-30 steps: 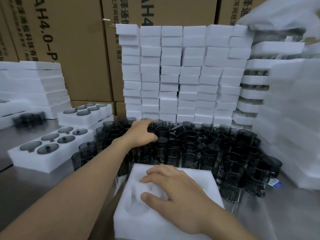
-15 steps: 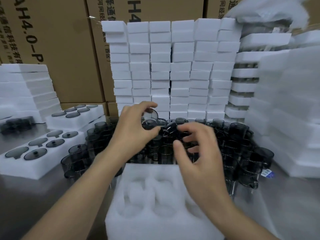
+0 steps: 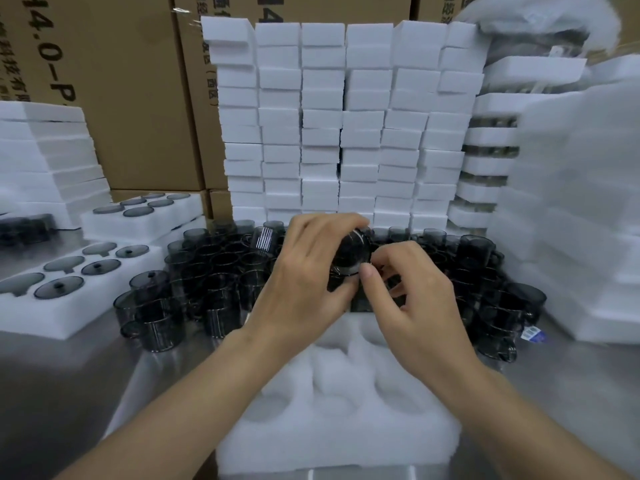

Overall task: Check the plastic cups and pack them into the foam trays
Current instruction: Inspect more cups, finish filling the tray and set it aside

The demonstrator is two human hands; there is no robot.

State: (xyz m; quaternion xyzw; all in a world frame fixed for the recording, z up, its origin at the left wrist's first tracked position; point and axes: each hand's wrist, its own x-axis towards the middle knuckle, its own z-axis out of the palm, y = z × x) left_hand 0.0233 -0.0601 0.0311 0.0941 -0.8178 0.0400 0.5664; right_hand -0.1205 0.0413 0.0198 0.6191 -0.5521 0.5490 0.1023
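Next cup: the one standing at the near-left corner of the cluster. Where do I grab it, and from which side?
Pinch the rim of the near-left cup from above on its front-left: it appears upright, bare table lies there, other cups crowd behind and right.

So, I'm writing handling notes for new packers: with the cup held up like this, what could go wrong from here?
1. The dark translucent plastic cup is held between the left grip and right grip above the crowd of loose dark cups; a slip could drop it and topple neighbours.
2. Those cups crowd the far edge of the white foam tray, so lowering the cup into an empty pocket might knock some over.
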